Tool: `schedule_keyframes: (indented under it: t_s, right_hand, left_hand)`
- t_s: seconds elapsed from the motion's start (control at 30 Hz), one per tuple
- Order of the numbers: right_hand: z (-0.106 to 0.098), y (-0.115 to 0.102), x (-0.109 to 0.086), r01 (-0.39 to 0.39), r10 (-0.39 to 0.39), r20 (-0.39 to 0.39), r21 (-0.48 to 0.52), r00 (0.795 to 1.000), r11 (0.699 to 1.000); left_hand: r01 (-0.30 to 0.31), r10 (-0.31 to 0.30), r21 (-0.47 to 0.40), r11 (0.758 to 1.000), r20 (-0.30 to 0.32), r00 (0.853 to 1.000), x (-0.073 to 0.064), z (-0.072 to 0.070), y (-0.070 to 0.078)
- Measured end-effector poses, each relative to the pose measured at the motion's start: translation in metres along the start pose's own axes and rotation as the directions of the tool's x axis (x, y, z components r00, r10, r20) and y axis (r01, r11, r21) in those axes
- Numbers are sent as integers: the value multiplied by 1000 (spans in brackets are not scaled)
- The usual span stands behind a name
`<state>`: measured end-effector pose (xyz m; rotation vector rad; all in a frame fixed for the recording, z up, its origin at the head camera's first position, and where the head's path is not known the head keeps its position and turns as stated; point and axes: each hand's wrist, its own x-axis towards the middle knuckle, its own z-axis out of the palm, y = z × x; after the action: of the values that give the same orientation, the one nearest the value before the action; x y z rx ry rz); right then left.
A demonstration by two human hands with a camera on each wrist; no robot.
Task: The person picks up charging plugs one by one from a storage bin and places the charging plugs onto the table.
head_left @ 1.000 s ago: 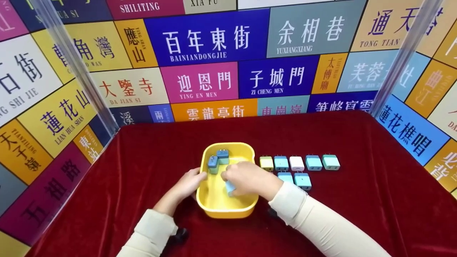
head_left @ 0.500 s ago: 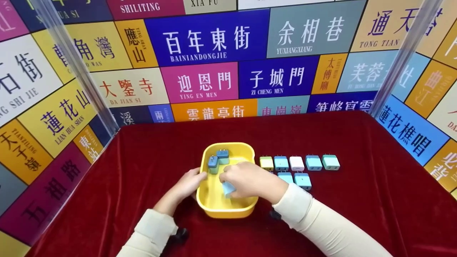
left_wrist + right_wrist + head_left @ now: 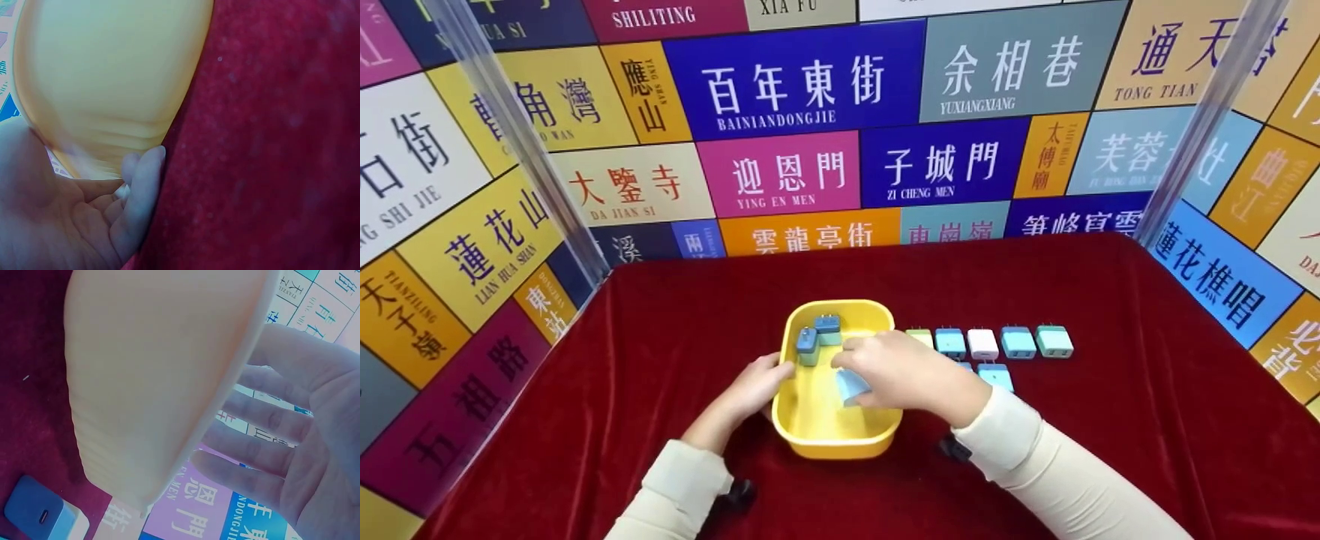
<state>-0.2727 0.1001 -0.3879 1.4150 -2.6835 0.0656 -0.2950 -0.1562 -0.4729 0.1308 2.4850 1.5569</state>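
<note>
A yellow plastic tub rests on the table. My left hand grips its left side, thumb at the rim; the left wrist view shows fingers against the tub's outer wall. My right hand reaches over the right rim and pinches a light blue plug charger inside the tub. In the right wrist view the tub wall hides that charger and the fingertips. Two blue-and-green chargers, one by the left wall and another behind it, stand prongs up in the tub.
Right of the tub, a row of chargers includes a white one and a green one. A blue one sits nearer, with another mostly hidden behind my right hand. Dark red cloth covers the table; panels with Chinese lettering surround it.
Over the last half second my right hand has shifted slightly right and up with the light blue charger, now covering more of the chargers beside the tub. My left hand stays put.
</note>
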Motion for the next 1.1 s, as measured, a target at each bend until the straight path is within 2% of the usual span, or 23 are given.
schedule_keyframes:
  t_s: [0.27, 0.77, 1.1]
  right_hand:
    - [-4, 1, -14, 29, -31, -49, -47, 998, 998]
    - [-14, 7, -39, 13, -11, -91, 26, 996, 1000]
    - [-20, 16, -55, 12, -1, -153, 72, 988, 997]
  left_hand:
    - [-1, 1, -1, 1000, -5, 1000, 2, 0, -2]
    - [3, -3, -3, 1000, -11, 1000, 1, -2, -3]
    - [5, -5, 12, 1000, -7, 1000, 1, -1, -3]
